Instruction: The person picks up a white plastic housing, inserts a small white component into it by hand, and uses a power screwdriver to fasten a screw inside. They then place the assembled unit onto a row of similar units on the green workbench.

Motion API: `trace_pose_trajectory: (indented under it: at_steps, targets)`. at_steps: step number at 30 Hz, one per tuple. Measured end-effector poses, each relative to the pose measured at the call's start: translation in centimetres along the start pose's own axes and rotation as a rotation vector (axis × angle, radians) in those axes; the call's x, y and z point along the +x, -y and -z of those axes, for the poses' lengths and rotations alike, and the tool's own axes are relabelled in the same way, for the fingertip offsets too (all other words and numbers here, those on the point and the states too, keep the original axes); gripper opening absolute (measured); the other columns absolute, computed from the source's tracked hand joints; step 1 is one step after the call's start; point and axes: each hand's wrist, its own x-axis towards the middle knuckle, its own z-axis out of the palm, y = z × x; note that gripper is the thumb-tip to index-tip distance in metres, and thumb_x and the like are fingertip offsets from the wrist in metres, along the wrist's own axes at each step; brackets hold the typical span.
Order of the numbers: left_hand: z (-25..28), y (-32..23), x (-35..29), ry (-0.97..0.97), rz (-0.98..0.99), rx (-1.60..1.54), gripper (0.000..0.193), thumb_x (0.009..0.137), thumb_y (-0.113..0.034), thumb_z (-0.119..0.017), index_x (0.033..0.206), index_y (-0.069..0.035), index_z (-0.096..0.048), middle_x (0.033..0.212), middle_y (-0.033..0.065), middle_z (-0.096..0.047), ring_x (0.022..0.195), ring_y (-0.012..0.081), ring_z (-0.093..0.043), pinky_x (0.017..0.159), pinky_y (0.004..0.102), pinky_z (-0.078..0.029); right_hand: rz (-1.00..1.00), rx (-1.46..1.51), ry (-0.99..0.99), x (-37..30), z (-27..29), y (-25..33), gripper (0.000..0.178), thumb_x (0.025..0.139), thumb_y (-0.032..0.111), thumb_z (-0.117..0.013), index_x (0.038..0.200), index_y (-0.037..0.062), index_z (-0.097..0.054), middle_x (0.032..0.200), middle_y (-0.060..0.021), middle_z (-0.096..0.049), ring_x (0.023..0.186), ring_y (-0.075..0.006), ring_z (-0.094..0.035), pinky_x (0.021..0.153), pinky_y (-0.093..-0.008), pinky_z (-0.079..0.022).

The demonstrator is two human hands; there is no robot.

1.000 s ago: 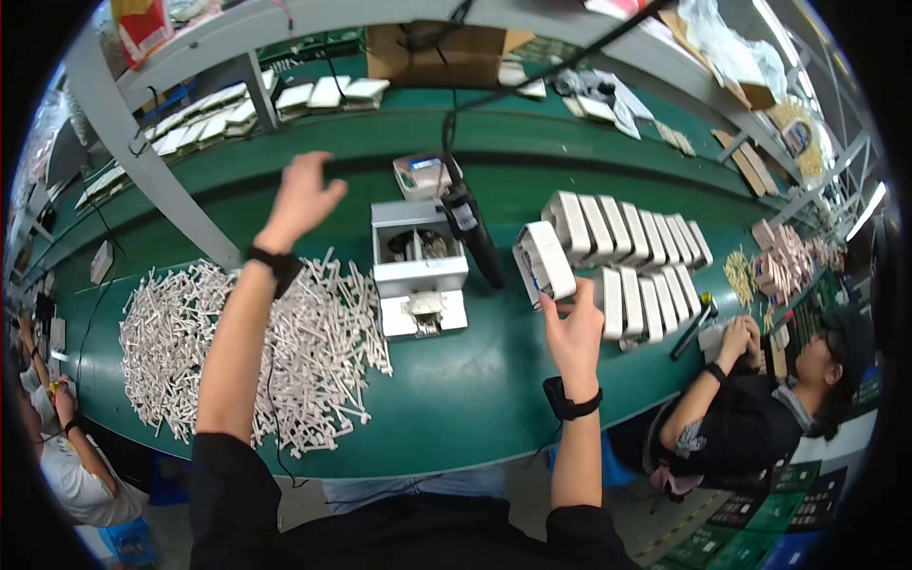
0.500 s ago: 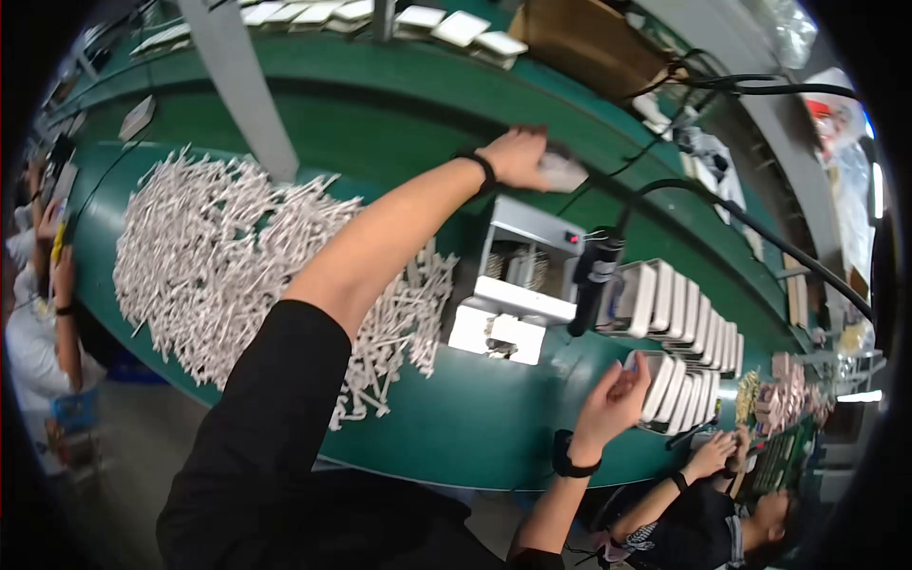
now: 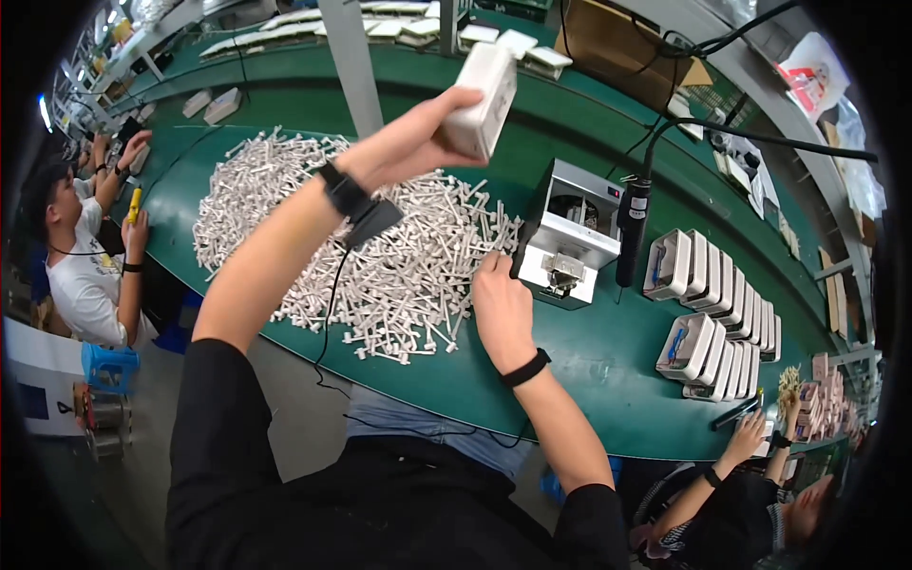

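My left hand [image 3: 418,142], a wrist strap and black clip on its wrist, is closed around a white box-shaped plastic housing [image 3: 484,90]. It holds the housing tilted above the far side of a heap of small white rod-shaped parts with wider heads [image 3: 380,275]. At the heap's right edge is my right hand [image 3: 503,309], its fingers curled together against the nearest rods; whatever may be between the fingertips is hidden. Just right of that hand stands a silver screw feeder [image 3: 579,233]. A black electric screwdriver [image 3: 634,228] hangs upright beside the feeder.
Two rows of open white housings [image 3: 708,351] stand on the green table [image 3: 570,380] at the right. Behind it runs a green conveyor [image 3: 285,104], with a grey post [image 3: 351,66] rising there. Co-workers sit at left and lower right. A thin cord runs from my left wrist.
My left hand has lifted up and left from the conveyor with the white housing. My right hand has moved left from the housing rows to the rod heap.
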Motion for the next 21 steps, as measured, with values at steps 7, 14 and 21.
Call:
trace_pose_trajectory:
  at_steps: [7, 14, 21]
  targets:
    - [-3.6, 6.3, -16.3, 0.050, 0.064, -0.679, 0.092, 0.089, -0.056, -0.064, 0.162, -0.010, -0.032, 0.152, 0.0228, -0.049, 0.136, 0.0483, -0.053, 0.114, 0.0637, -0.042, 0.041, -0.074, -0.064, 0.7, -1.8, -0.4, 0.009, 0.090, 0.007, -0.063, 0.096, 0.0011, -0.065, 0.093, -0.0137, -0.068, 0.060, -0.0251, -0.073, 0.052, -0.0348, -0.059]
    - [-6.9, 14.3, -21.1, 0.086, -0.045, -0.776, 0.096, 0.090, -0.064, -0.062, 0.162, -0.009, -0.032, 0.154, 0.0213, -0.048, 0.137, 0.0474, -0.053, 0.113, 0.0645, -0.044, 0.093, 0.270, -0.224, -1.4, 0.8, -0.6, 0.013, 0.092, 0.004, -0.065, 0.104, 0.0032, -0.070, 0.092, -0.0113, -0.070, 0.063, -0.0268, -0.072, 0.056, -0.0349, -0.059]
    - [-7.1, 15.5, -22.0, -0.100, -0.065, -0.671, 0.109, 0.084, -0.071, -0.069, 0.162, -0.007, -0.030, 0.155, 0.0202, -0.048, 0.138, 0.0445, -0.052, 0.115, 0.0610, -0.045, -0.104, 0.865, -0.396, -7.5, 3.4, -2.5, 0.026, 0.096, -0.001, -0.067, 0.121, 0.0013, -0.071, 0.090, -0.0114, -0.072, 0.066, -0.0186, -0.069, 0.053, -0.0314, -0.057]
